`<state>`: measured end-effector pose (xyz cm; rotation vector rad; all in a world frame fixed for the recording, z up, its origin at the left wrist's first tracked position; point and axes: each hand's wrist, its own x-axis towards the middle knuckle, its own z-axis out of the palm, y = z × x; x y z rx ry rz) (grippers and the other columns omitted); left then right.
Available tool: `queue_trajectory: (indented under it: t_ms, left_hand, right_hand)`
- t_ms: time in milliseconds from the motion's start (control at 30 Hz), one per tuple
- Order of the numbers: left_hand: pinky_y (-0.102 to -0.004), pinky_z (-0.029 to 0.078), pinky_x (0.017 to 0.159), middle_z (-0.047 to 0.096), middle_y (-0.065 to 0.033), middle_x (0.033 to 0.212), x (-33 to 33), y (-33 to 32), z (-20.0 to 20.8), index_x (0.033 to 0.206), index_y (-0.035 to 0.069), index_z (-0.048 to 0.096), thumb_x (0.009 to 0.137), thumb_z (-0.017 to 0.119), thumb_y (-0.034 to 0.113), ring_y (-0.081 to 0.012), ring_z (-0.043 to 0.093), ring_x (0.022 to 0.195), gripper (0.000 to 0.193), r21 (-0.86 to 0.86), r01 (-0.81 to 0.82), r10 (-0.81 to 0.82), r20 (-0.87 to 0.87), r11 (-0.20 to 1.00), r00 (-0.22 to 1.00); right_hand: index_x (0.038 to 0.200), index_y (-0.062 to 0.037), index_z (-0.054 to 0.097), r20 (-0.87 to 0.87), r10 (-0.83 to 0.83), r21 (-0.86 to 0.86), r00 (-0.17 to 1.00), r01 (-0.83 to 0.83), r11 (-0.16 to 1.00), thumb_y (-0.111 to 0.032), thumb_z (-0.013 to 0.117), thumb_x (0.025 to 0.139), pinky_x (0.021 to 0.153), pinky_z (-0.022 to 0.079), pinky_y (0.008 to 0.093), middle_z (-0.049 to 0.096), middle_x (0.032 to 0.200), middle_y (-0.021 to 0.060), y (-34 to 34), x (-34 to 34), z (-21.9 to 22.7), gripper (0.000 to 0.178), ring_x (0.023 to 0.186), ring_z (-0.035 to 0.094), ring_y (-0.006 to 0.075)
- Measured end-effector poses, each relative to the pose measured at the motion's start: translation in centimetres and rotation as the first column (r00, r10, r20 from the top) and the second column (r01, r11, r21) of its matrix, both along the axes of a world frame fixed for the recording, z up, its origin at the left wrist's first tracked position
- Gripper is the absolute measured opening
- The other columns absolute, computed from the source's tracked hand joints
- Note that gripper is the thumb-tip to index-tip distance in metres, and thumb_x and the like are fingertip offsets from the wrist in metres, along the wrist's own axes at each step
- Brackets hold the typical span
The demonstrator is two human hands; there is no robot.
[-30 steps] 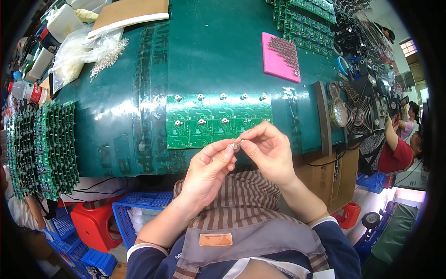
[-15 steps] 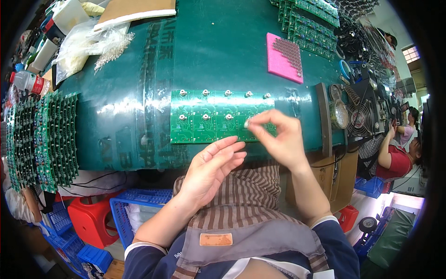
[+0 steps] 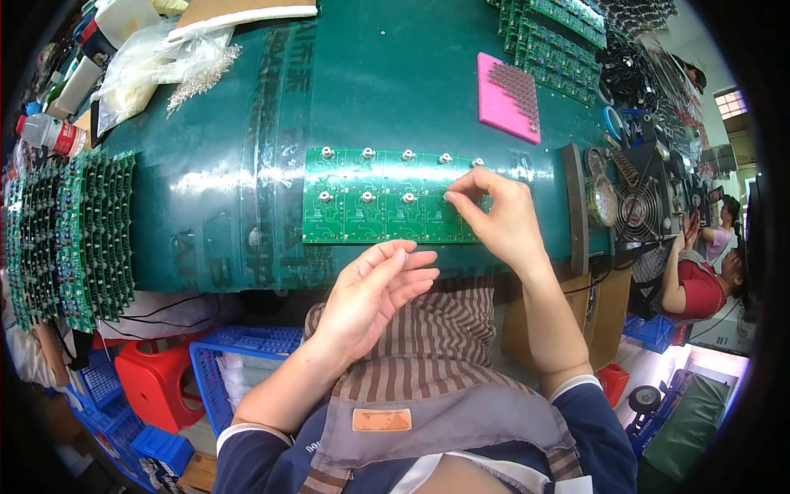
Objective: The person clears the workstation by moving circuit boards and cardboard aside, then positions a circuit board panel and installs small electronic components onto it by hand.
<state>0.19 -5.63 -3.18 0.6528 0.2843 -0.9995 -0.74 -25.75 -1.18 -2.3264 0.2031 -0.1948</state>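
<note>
- You are working in bright light, which is spreading broadly over the green table point(image 3: 420, 74).
- White glare is streaking the table's left part and the upper row of the circuit board point(image 3: 354, 218), where it is washing out fine traces.
- Brightness is showing at the window point(image 3: 731, 104), upper right; a violet fringe is tinting the right rim.
- Shadow is darkening the space beneath the table's front edge.
- Your left hand point(image 3: 372, 292) and right hand point(image 3: 504, 216) are appearing reasonably sharp; the small part point(image 3: 448, 197) at your right fingertips is barely resolving.
- Fisheye distortion is curving the stacked boards point(image 3: 95, 239), left; black corners are enclosing your view.
</note>
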Motion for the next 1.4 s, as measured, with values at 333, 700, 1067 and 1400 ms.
queue_trajectory:
  t_ms: [333,700,1067,1400]
  left_hand:
    - [-0.0199,0.042,0.058,0.057,-0.0035,0.089,0.0,0.0,0.0,0.107,0.002,0.055,0.088,0.056,0.016,-0.0073,0.049,0.069,0.023,0.076,0.009,-0.009,-0.010,0.997,1.000]
    - [-0.0167,0.036,0.050,0.059,-0.0083,0.097,0.1,0.1,0.1,0.107,0.002,0.055,0.086,0.059,0.011,-0.0053,0.047,0.062,0.023,0.098,-0.019,0.021,-0.012,0.995,1.000]
    - [-0.0189,0.037,0.052,0.058,-0.0079,0.096,-0.1,0.1,-0.2,0.105,0.004,0.058,0.084,0.061,0.010,-0.0054,0.045,0.063,0.021,0.101,0.006,-0.008,0.017,0.995,1.000]
    - [-0.0174,0.038,0.055,0.060,-0.0050,0.094,-0.2,-0.3,-0.3,0.105,0.003,0.058,0.085,0.062,0.012,-0.0025,0.047,0.064,0.023,0.097,0.046,-0.051,0.044,0.994,0.998]
  right_hand:
    - [0.079,-0.0005,0.060,0.091,-0.014,-0.046,0.996,0.018,0.999,-0.003,0.064,0.075,0.060,0.048,0.0288,0.062,0.074,0.0103,0.3,-0.3,-0.8,0.007,0.066,0.061,0.0200]
    - [0.077,-0.0013,0.062,0.192,0.041,-0.149,0.981,-0.013,0.989,0.001,0.067,0.071,0.062,0.048,0.0276,0.064,0.076,0.0086,0.4,-0.7,-1.3,0.008,0.072,0.062,0.0201]
    - [0.077,-0.0032,0.062,0.341,-0.173,-0.225,0.924,0.259,0.939,-0.006,0.069,0.070,0.069,0.048,0.0332,0.062,0.080,0.0116,-5.8,1.4,-1.1,0.010,0.077,0.060,0.0263]
    - [0.084,-0.0041,0.059,0.339,-0.327,-0.388,0.882,0.448,0.805,-0.007,0.062,0.077,0.062,0.047,0.0351,0.057,0.078,0.0126,-12.9,3.1,-4.0,0.008,0.066,0.058,0.0252]
